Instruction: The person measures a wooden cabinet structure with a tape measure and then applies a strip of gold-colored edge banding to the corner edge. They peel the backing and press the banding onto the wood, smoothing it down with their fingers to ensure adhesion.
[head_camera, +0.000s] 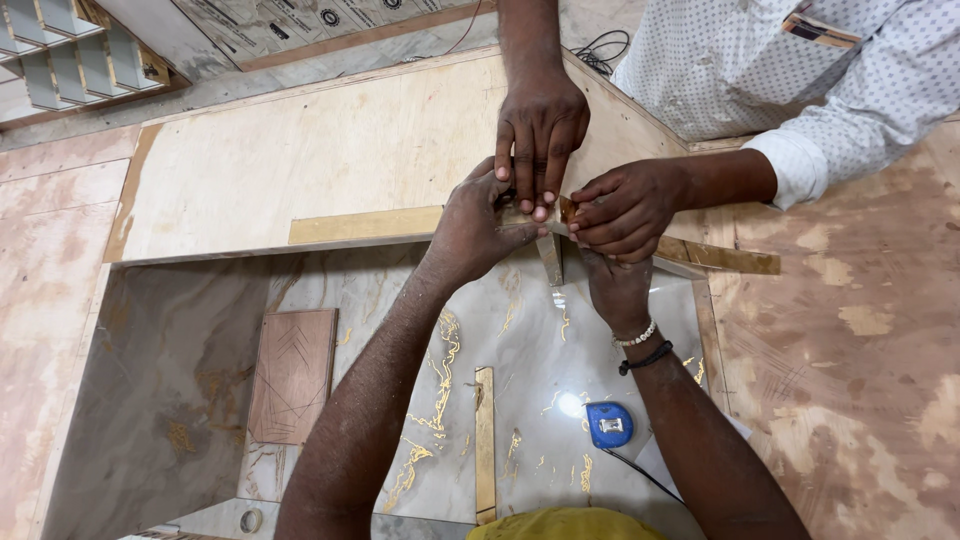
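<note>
My left hand (478, 224) grips the end of a thin gold strip (365, 225) that lies along the front edge of a plywood panel (300, 150). My right hand (615, 288) reaches up from below, just under the joint where a short upright gold strip (551, 258) meets the edge; what its fingers hold is hidden. Another person in a dotted white shirt has both hands here: one hand (540, 125) presses down on the joint, the other hand (625, 208) pinches the strip from the right.
A glossy marble-pattern floor (180, 380) with gold veins lies below the panel. On it are a blue tape measure (609, 424), a loose gold strip (485, 440) and a brown plywood offcut (293, 375). Rough plywood (860, 350) spreads to the right.
</note>
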